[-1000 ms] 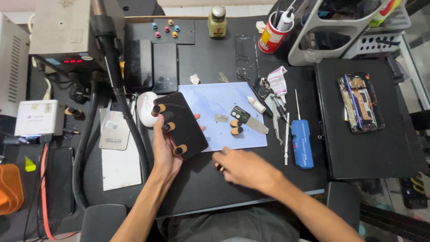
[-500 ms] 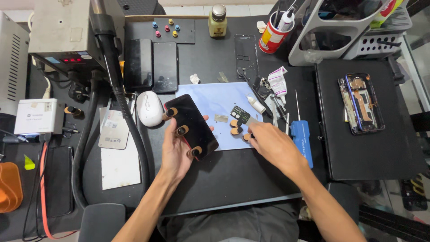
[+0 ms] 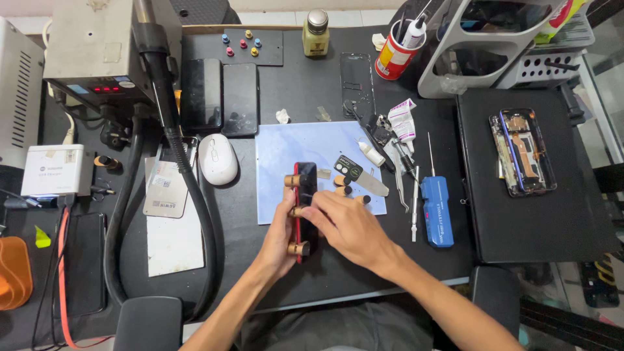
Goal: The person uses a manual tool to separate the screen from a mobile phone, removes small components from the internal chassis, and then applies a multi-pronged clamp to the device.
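Left hand (image 3: 281, 235): grips phone (image 3: 305, 207) on edge, frame centre.
Right hand (image 3: 348, 224): fingers pinch the phone's side.
Clamps (image 3: 292, 181): fastened along the phone.

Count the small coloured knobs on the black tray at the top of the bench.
5 coloured knobs on the black tray: blue top left, yellow top right, pink in the middle, pink lower left, blue lower right. Others could be hidden.

The person is working with bare forearms, no sleeves showing, nothing worn on either wrist; the left hand (image 3: 281, 235) and right hand (image 3: 348, 227) are wearing no gloves or rings.
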